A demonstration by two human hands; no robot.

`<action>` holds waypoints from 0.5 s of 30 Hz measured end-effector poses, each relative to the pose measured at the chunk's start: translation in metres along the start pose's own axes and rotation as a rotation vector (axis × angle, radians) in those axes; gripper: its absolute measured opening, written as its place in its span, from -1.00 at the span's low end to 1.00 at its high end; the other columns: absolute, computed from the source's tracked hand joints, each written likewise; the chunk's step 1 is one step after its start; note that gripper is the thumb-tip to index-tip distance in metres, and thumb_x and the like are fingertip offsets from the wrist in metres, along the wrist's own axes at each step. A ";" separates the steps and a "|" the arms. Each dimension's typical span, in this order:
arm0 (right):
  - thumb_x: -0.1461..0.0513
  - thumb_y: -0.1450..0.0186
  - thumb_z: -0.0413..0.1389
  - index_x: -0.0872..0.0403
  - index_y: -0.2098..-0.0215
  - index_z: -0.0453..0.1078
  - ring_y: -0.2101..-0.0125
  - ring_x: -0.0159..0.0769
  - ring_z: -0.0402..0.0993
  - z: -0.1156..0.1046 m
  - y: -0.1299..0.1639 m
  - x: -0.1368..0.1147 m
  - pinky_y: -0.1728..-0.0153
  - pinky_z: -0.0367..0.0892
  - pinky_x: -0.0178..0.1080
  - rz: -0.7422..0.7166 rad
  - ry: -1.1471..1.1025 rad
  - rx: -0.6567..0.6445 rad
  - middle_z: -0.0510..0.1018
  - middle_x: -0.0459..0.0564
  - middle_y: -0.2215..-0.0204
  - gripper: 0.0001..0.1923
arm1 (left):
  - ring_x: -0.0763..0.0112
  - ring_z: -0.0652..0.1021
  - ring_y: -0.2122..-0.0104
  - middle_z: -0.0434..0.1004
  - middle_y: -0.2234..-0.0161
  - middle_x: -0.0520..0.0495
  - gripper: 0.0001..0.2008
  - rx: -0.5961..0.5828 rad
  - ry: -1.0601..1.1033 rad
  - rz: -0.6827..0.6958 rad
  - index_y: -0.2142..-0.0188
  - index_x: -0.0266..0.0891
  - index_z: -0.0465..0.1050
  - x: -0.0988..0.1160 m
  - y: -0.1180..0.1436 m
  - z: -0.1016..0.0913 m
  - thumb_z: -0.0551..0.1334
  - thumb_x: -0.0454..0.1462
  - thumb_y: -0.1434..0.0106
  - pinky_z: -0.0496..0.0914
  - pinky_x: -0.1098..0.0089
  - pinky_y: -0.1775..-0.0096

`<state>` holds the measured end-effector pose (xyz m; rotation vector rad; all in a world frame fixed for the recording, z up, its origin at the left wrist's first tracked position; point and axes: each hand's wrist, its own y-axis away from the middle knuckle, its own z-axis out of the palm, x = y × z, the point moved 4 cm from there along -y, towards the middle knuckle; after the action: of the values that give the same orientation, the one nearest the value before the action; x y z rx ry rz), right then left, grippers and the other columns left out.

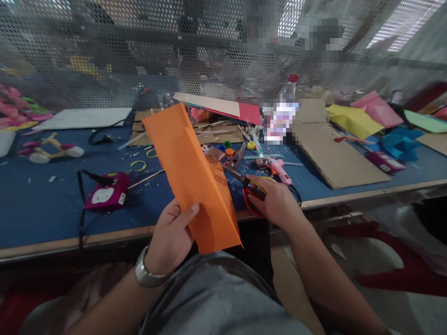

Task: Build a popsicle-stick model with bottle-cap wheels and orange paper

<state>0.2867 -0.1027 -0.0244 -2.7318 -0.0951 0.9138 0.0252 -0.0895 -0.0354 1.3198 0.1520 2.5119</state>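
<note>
A folded sheet of orange paper tilts up over the table's front edge. My left hand grips its lower left side, with the thumb lying on top and the other fingers behind it. In my right hand is a pair of scissors, its handles red and yellow. The blades point left toward the paper's right side; whether they touch it I cannot tell. Just beyond them a pink glue gun lies on the blue tabletop, near several bottle caps.
A purple power box with a black cable stands on the left, and a small wheeled model lies behind it. Brown cardboard is at the right, with coloured paper behind. A bottle stands at the back before a perforated metal screen.
</note>
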 end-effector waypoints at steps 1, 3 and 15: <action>0.29 -0.34 0.24 0.11 -0.28 0.52 -0.13 0.11 0.66 0.002 -0.003 -0.002 -0.23 0.48 0.12 -0.032 0.023 -0.017 0.72 0.24 -0.13 -0.47 | 0.25 0.78 0.22 0.83 0.15 -0.06 -0.65 0.004 0.013 0.003 0.20 -0.17 0.72 0.000 0.001 -0.001 0.67 -0.26 -0.01 0.69 0.36 0.15; 0.29 -0.35 0.23 0.09 -0.28 0.53 -0.12 0.07 0.67 0.005 -0.007 -0.005 -0.23 0.49 0.08 -0.078 0.069 -0.038 0.72 0.20 -0.14 -0.47 | 0.41 0.76 0.32 0.82 0.24 0.02 -0.64 0.014 0.036 0.018 0.26 -0.15 0.72 0.001 0.004 -0.002 0.70 -0.28 0.06 0.65 0.53 0.25; 0.25 -0.33 0.31 0.01 -0.18 0.61 0.01 0.15 0.69 0.014 -0.013 0.000 -0.08 0.53 0.09 -0.043 0.261 0.034 0.79 0.17 0.03 -0.56 | 0.17 0.72 -0.08 0.77 -0.07 0.06 -0.42 0.121 0.042 0.151 -0.07 0.09 0.68 -0.004 0.014 -0.022 0.68 -0.22 -0.04 0.69 0.26 -0.06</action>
<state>0.2790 -0.0871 -0.0317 -2.7777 -0.0872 0.5358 0.0068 -0.1034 -0.0480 1.3729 0.2247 2.6963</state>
